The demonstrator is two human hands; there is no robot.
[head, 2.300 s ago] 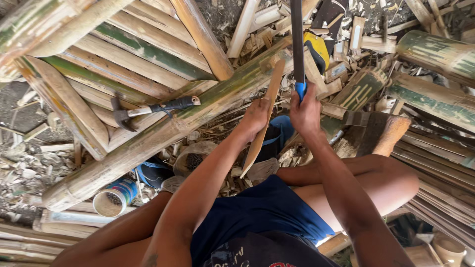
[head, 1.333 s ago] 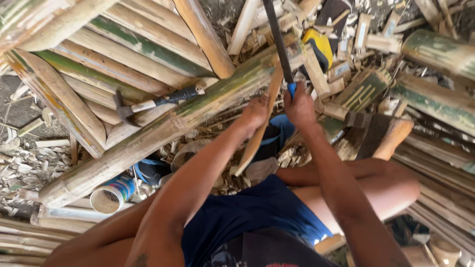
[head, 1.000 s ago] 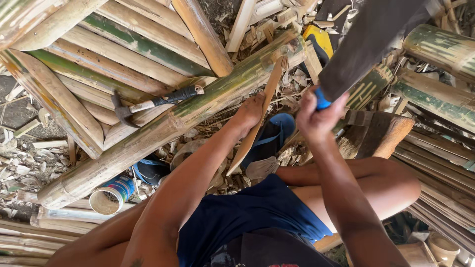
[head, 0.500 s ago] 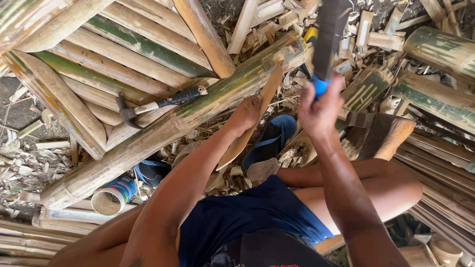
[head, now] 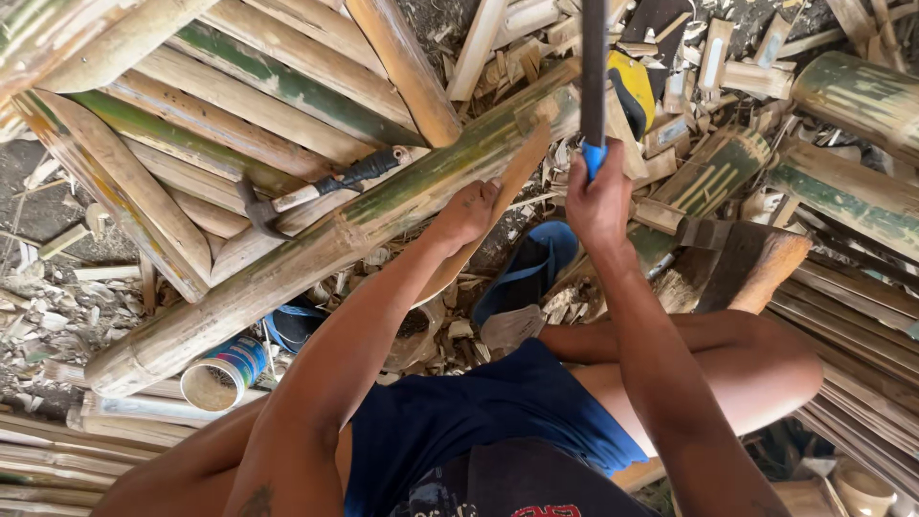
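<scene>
Your left hand grips the bamboo strip while your right hand clutches the raised blade, the strip's edge only partly shaved.

A thin strip of pale, matt wood is gripped by the left hand. A dull dark metal blade with a smooth blue plastic grip is held by the right hand. The long bamboo pole across the centre is seen dry, streaked green and tan. Rough splinters are scattered at lower left.
</scene>
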